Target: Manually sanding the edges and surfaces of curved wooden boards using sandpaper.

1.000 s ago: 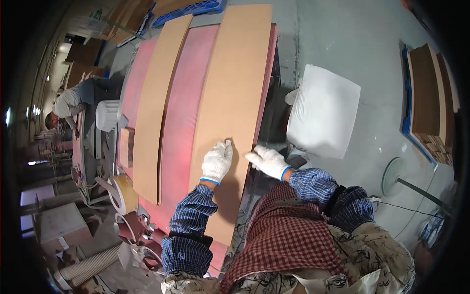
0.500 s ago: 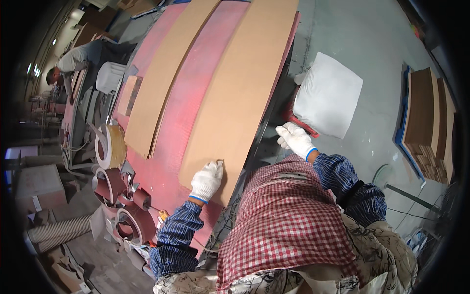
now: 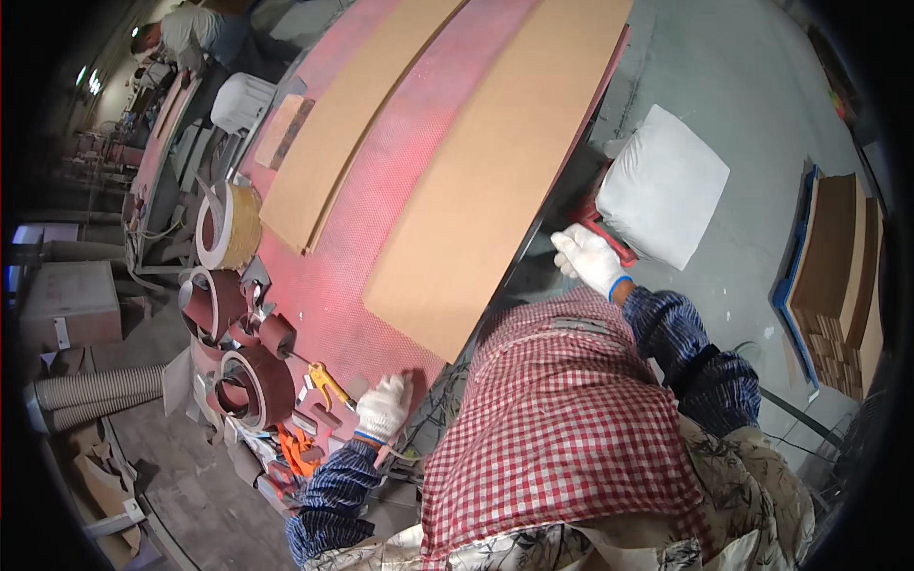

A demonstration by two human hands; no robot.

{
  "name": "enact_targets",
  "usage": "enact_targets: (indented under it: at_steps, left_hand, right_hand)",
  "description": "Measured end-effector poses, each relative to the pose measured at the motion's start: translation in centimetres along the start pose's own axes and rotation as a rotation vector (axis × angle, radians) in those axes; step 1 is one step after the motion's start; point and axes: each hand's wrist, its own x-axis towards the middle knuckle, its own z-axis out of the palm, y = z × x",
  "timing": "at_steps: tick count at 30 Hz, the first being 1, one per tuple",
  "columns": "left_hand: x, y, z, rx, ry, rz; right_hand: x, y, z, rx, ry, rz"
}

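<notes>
My left hand (image 3: 385, 407), gloved, lay with fingers spread flat on the red desk (image 3: 381, 238), just below the corner of the wide brown board (image 3: 495, 171). My right hand (image 3: 590, 259) curled loosely near the desk's edge, beside a white cushion (image 3: 666, 186), gripping nothing.

Head view – steeply down, close

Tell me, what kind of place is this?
Probably a woodworking or board-finishing workshop: long brown boards lie on a red workbench, rolls of abrasive belt sit beside it, and more boards are stacked on the floor.
</notes>
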Motion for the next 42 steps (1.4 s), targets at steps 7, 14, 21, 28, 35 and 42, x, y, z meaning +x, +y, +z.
enact_targets:
  at_steps: [7,14,21,28,35,42]
  left_hand:
    - [2.8,5.6,-3.0,-0.172,-0.044,-0.178]
    - [2.8,6.0,-2.1,-0.142,0.118,-0.123]
    - [4.4,7.7,-4.0,-0.164,0.121,-0.061]
    - [7.3,8.8,-4.5,-0.140,0.276,0.055]
    - [11.4,10.7,-7.0,-0.203,0.189,0.079]
    - [14.3,12.2,-8.7,-0.212,0.315,0.129]
  right_hand:
    - [2.9,-2.2,0.5,-0.139,0.027,0.022]
    - [5.1,-2.7,1.1,-0.152,0.030,0.012]
    - [5.8,-3.2,1.3,-0.064,0.017,0.101]
    - [5.4,-2.9,1.2,-0.050,-0.042,0.097]
    - [3.6,-4.6,1.4,-0.106,-0.067,0.098]
    - [3.0,-4.3,1.8,-0.110,-0.087,0.078]
